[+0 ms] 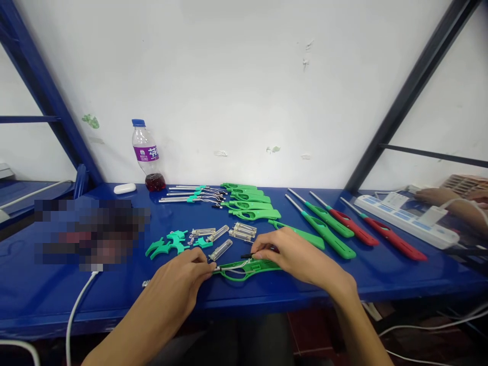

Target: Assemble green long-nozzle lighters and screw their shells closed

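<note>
The left hand (pixel 179 279) pinches the thin front end of a green lighter half-shell (pixel 261 268), its thumb and finger close together. The half-shell is near the front edge of the blue table (pixel 57 300), hollow side up, with white wires (pixel 232 266) along it. The right hand (pixel 297 256) pinches a small black piece (pixel 247 256) at the far side of the shell (the hand hides the shell's back end). Just behind are clear fuel tanks (pixel 221 250), with teal triggers (pixel 177 241) mostly to their left. Farther back, more green half-shells (pixel 255 215) lie beside metal rods (pixel 173 200) with thin wires. On the right are two green lighters (pixel 330 236) and two red lighters (pixel 394 240).
</note>
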`<state>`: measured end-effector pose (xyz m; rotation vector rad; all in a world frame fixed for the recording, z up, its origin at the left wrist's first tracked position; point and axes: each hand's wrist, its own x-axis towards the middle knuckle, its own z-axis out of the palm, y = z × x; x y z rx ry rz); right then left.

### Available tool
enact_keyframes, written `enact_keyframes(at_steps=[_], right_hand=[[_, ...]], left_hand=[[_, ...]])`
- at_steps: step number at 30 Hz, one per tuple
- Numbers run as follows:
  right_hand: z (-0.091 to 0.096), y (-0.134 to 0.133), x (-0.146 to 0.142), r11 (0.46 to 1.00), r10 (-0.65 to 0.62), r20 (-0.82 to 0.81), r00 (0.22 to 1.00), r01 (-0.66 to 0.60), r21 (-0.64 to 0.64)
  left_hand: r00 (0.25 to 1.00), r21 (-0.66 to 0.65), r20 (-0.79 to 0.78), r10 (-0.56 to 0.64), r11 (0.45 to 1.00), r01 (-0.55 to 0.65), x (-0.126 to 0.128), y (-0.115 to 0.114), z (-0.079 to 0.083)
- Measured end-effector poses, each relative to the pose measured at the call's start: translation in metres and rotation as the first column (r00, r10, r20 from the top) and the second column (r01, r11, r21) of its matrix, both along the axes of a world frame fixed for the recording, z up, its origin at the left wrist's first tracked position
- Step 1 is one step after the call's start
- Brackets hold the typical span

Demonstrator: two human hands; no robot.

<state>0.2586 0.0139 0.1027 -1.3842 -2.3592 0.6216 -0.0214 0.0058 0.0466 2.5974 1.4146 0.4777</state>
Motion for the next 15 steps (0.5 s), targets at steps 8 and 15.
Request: enact_keyframes(at_steps=[8,15], right_hand=[[-0.0004,-0.0035,0.0019,0.996,0.067,-0.113,0.991,-0.061,0.059],[-0.0023,0.001,0.0018,0.997,0.047,-0.063,0.997,-0.043,0.063]], left_hand=[[1.0,-0.014,-0.008,-0.001,1.0,0.001,0.0021,-0.0006,0.0018],[1.0,0.015,0.013,-0.008,1.0,0.008,0.0019,-0.0007,0.0008]])
